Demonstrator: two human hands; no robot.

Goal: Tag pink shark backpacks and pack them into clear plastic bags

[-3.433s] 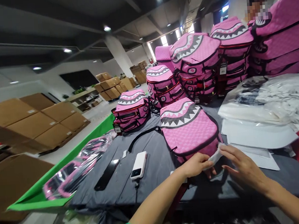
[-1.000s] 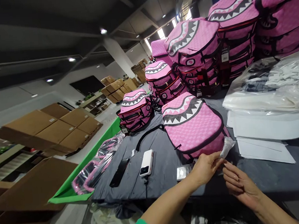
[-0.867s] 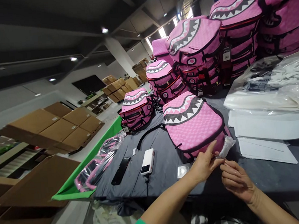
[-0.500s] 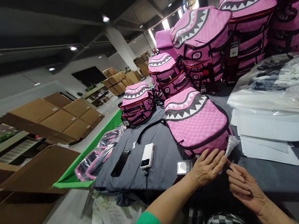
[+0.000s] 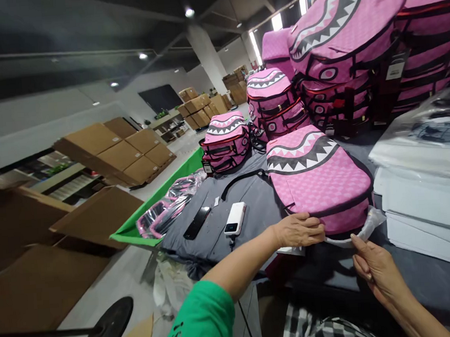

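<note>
A pink checked backpack [image 5: 322, 182] with a black-and-white shark-mouth print lies in front of me on the grey-covered table. A translucent plastic bag [image 5: 373, 223] wraps its near lower right edge. My left hand [image 5: 299, 230] is closed at the backpack's near edge, with the plastic's rim at its fingertips; part of its grip is hidden. Between thumb and fingers, my right hand [image 5: 374, 263] pinches the same rim a little farther right. A white tag, partly covered, lies under my left wrist.
A white power bank [image 5: 235, 218] with a cable and a black phone [image 5: 197, 223] lie to the left. Stacked pink backpacks [image 5: 339, 37] stand behind. White sheets [image 5: 429, 226] pile up at right. A green-edged bin [image 5: 137, 236] holds plastic-wrapped pieces; cartons [image 5: 119, 150] stand beyond.
My left hand has shifted left along the backpack's near edge, away from my right hand. The plastic, bunched at the corner before, now stretches along the bottom edge. The view has turned left.
</note>
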